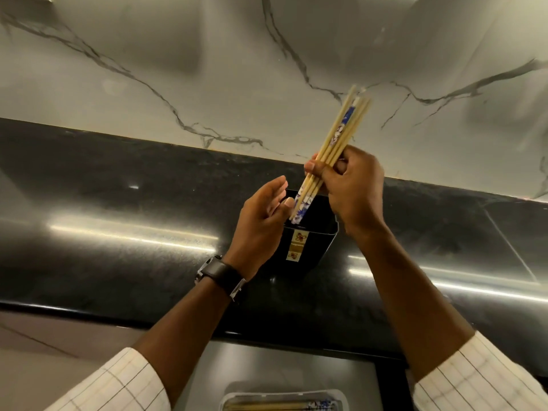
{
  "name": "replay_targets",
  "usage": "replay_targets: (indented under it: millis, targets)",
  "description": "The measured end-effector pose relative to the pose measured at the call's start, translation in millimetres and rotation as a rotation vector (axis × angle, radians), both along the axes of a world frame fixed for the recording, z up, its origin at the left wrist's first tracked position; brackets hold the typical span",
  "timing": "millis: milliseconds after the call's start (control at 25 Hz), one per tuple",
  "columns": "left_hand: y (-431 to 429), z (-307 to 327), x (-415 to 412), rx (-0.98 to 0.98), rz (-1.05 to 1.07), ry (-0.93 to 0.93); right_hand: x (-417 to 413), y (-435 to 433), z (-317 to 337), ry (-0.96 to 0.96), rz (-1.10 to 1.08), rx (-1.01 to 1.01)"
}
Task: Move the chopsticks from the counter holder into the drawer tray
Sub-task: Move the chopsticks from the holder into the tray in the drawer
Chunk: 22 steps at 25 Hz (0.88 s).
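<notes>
A bundle of several pale wooden chopsticks (341, 129), some with blue and white floral ends, tilts up to the right above the black square holder (308, 247) on the counter. My right hand (353, 188) grips the bundle near its middle. My left hand (261, 221) is just left of the holder's rim, fingers apart, a fingertip touching the bundle's lower ends. At the bottom edge a clear tray (283, 394) in the open drawer holds some chopsticks.
The black glossy counter (118, 232) runs across the view, with a white marble backsplash (207, 69) behind it. The open drawer (267, 366) lies below the counter's front edge. A watch is on my left wrist.
</notes>
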<state>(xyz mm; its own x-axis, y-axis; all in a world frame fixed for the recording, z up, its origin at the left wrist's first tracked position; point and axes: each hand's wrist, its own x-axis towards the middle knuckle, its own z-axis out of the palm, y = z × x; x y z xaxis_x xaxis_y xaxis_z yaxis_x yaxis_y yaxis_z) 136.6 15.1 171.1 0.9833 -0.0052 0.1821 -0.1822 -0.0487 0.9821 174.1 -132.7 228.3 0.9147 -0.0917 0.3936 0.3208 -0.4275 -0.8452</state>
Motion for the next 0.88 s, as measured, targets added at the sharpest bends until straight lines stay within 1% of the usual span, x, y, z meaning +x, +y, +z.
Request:
replay_targets:
  millis: [80,120,160,240,320,440,520,600,680,760,880]
  targets:
    - [-8.9,9.3,1.5,0.173,-0.04,-0.112,-19.0,-5.5,16.7,0.071,0.067,0.183]
    - [-12.9,12.7,-1.0,0.225,-0.07,-0.142,-28.0,-9.7,21.8,0.118,0.09,0.229]
    - [-16.1,15.1,-6.5,0.231,-0.117,-0.135,-36.4,-15.4,25.2,0.171,0.111,0.257]
    - [-18.7,15.9,-25.1,0.163,-0.229,-0.057,-51.8,-29.7,28.4,0.304,0.172,0.313]
    - [-18.5,11.5,-50.8,0.018,-0.308,0.081,-66.2,-43.7,25.0,0.434,0.268,0.364]
    - [-22.7,-2.5,-87.9,-0.184,-0.334,0.257,-86.4,-54.6,8.6,0.566,0.36,0.438]
    - [-26.3,-13.6,-105.0,-0.258,-0.327,0.341,-99.3,-56.1,-5.7,0.631,0.356,0.513]
    - [-27.3,-20.7,-116.0,-0.287,-0.337,0.398,-110.0,-56.5,-17.0,0.69,0.347,0.592]
    - [-26.6,-23.8,-123.1,-0.279,-0.351,0.441,-117.1,-57.5,-23.1,0.714,0.343,0.581]
    - [-25.0,-25.3,-128.8,-0.246,-0.358,0.466,-123.4,-58.0,-25.2,0.719,0.332,0.495]
    - [-20.9,-29.4,-134.0,-0.191,-0.354,0.447,-130.5,-59.8,-23.3,0.725,0.279,0.412]
